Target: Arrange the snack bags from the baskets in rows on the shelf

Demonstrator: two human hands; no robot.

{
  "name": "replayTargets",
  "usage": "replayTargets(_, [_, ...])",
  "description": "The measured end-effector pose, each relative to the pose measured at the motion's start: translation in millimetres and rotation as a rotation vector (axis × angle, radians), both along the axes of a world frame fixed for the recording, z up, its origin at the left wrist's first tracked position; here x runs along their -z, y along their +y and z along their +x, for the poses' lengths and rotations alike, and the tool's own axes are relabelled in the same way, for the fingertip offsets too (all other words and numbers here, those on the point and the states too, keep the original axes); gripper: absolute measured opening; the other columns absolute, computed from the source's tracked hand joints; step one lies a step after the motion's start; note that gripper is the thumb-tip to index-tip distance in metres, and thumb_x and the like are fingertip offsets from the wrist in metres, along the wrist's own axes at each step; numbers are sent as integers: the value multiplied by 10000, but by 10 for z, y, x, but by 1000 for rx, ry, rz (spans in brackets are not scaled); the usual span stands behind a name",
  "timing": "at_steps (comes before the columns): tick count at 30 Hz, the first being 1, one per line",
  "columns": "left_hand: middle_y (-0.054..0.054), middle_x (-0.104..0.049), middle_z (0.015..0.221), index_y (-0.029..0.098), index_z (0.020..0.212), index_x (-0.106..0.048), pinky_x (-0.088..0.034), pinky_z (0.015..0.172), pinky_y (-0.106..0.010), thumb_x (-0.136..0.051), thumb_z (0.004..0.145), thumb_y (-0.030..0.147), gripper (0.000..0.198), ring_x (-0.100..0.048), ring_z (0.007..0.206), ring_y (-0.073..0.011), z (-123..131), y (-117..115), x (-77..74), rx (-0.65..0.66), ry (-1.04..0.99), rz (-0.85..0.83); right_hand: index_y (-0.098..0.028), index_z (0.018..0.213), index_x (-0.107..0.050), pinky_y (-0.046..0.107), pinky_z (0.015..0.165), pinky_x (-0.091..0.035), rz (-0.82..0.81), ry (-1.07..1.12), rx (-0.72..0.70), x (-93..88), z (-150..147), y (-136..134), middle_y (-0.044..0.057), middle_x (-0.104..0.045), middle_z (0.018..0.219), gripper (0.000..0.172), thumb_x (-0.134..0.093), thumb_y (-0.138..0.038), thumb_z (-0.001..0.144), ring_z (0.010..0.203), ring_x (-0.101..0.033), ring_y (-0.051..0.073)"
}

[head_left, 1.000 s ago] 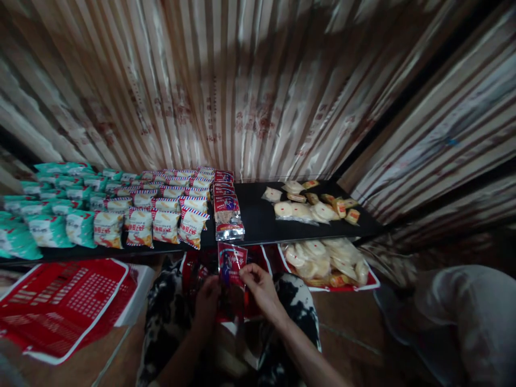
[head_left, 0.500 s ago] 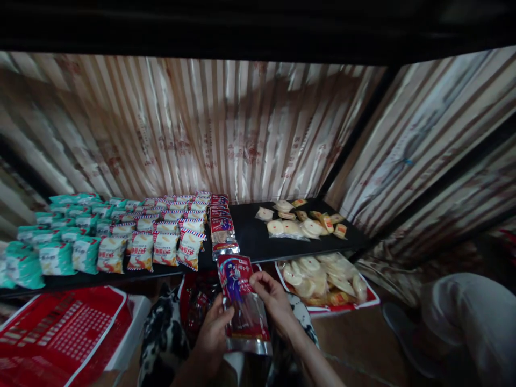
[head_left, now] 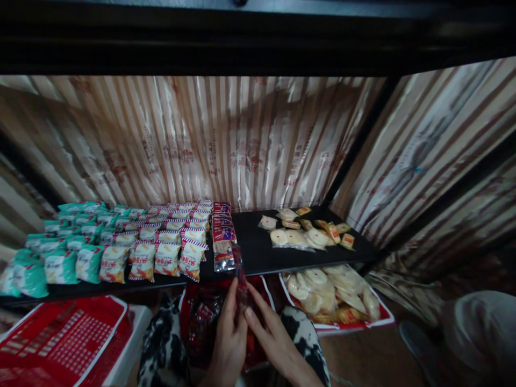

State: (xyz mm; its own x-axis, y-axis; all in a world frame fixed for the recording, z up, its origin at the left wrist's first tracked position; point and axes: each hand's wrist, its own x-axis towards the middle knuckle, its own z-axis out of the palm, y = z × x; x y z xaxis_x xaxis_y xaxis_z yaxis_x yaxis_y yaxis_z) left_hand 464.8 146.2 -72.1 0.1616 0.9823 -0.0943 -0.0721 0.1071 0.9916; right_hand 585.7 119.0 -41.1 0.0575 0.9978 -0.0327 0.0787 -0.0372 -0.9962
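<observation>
Between my two hands is a red snack packet (head_left: 242,282), turned edge-on so its printed face is hidden. My left hand (head_left: 230,328) presses it from the left, and my right hand (head_left: 268,328) presses from the right with the fingers pointing forward. Just beyond the packet's top, a row of matching red packets (head_left: 223,234) lies overlapped on the black shelf (head_left: 258,255). Left of that row stand several white striped snack bags (head_left: 167,257). Below my hands, a red-lined box (head_left: 201,322) holds more dark red packets.
Teal snack bags (head_left: 60,266) fill the shelf's left end. Flat round packaged items (head_left: 298,236) lie on its right part. A box of similar round packs (head_left: 334,293) sits below, and a red printed bag (head_left: 76,328) at lower left. Another person's knee (head_left: 479,328) is at right.
The packet has turned from facing me to edge-on. My right hand has moved down and left against its side, and both palms now face each other. The view has tilted slightly upward.
</observation>
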Motion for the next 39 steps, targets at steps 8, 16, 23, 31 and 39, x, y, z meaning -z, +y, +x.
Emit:
replayTargets(8, [-72,-524,1341,219,1126,-627,-313,1106,-372,-485,805,249,352,-441,1271,-221,144,167,-140,-7,212,226,-237,1126,-630,429,1040,-377,-80,241,198,108,169,265,82,-636,1212,522,-655,-558,716,1169,-549,270])
replayTargets(16, [-111,-653,1092,156,1216,-506,-495,887,-353,-564,757,245,471,-627,993,-224,323,699,154,-17,50,-12,-208,1022,-619,376,730,-536,-129,468,221,10,366,698,77,-725,943,506,-733,-527,646,827,-681,251])
replayTargets(23, [-86,-613,1103,191,1124,-576,-452,949,-379,-517,773,170,357,-578,1044,-201,499,1205,-95,-247,257,268,-246,1070,-587,346,774,-516,-46,464,277,91,421,1266,32,-717,946,487,-754,-429,651,846,-667,215])
replayTargets(31, [-154,-430,1335,137,1163,-568,-371,1055,-385,-478,790,124,384,-452,1239,-244,553,1782,-142,-345,632,351,-237,1223,-504,332,712,-534,-30,363,329,221,399,2214,35,-701,974,677,-742,-384,606,849,-659,215])
replayTargets(39, [-161,-348,1433,110,1252,-530,-275,1116,-378,-460,772,95,485,-310,1352,-281,546,2169,-30,-278,861,257,-186,1307,-440,269,686,-542,-134,-225,409,487,335,2986,53,-697,984,528,-528,-276,795,841,-676,175])
